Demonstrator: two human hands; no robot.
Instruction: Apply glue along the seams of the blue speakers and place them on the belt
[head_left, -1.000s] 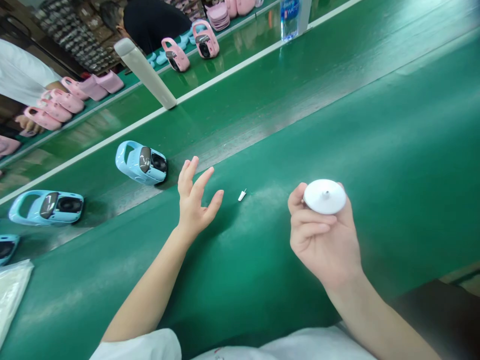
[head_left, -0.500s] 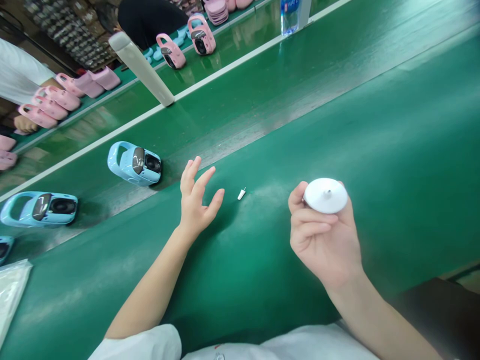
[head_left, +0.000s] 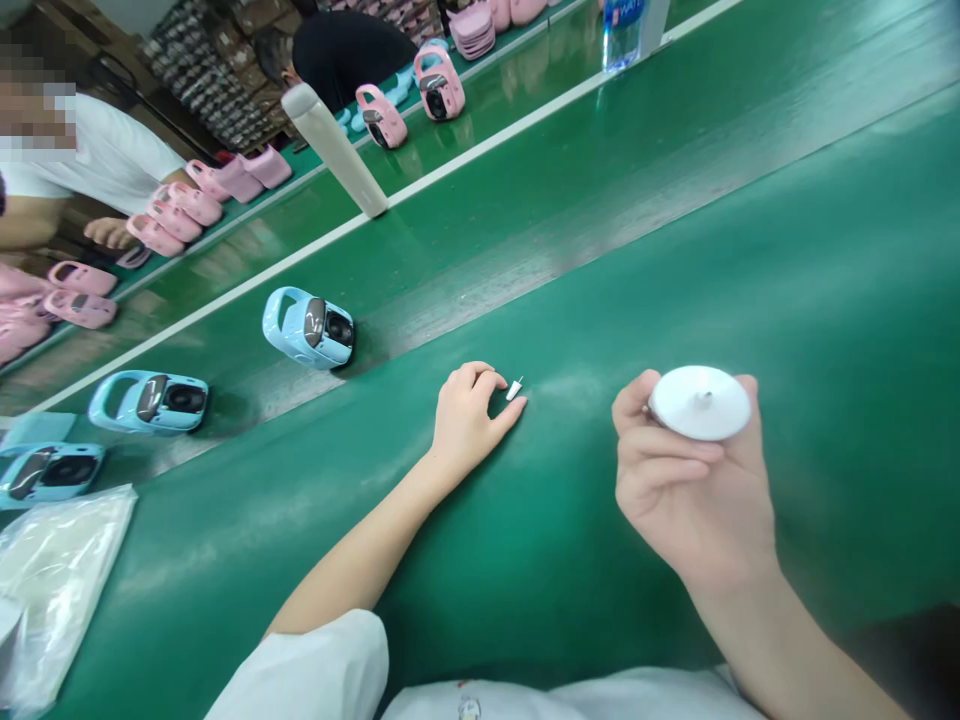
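My right hand [head_left: 690,490] holds a white round disc [head_left: 699,402] with a small pin at its middle, raised over the green belt [head_left: 750,250]. My left hand [head_left: 469,415] rests low on the belt with its fingers curled, the fingertips touching or right beside a tiny white part [head_left: 514,389] that lies on the belt. Whether the fingers grip that part is unclear.
Three light blue car-shaped casings [head_left: 309,327] [head_left: 148,401] [head_left: 46,472] lie on the belt at the left. A clear plastic bag [head_left: 52,570] sits at the lower left. Across the line are pink casings [head_left: 176,205], a beige post [head_left: 336,150], a water bottle [head_left: 624,30] and other people.
My left hand has dropped from an open, raised pose and moved right, curling its fingers at the tiny white part. The right hand keeps holding the disc.
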